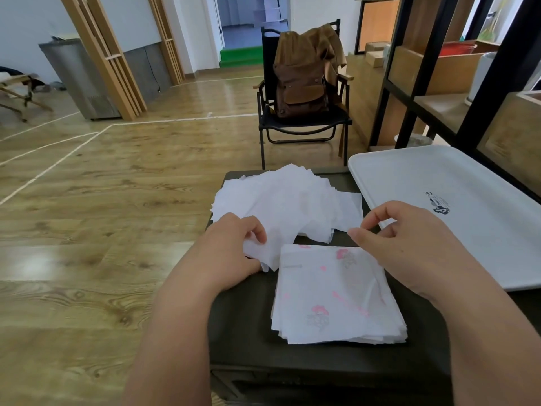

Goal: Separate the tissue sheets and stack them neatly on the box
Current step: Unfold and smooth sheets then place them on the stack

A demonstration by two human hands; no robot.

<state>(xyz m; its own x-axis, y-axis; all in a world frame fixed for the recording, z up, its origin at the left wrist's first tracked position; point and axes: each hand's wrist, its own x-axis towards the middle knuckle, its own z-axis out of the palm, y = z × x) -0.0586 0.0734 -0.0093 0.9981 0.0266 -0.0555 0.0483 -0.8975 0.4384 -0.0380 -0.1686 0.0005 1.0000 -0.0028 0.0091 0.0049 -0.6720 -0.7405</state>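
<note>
Two lots of tissue lay on the dark box: a loose white heap at its far end and a squarer printed stack nearer us. Our left hand pinched the heap's near corner; our right hand hovered, its grip half-curled, holding nothing. We judged several clinging sheets might lift together, or the fanned heap might slide off the left edge toward the floor.
</note>
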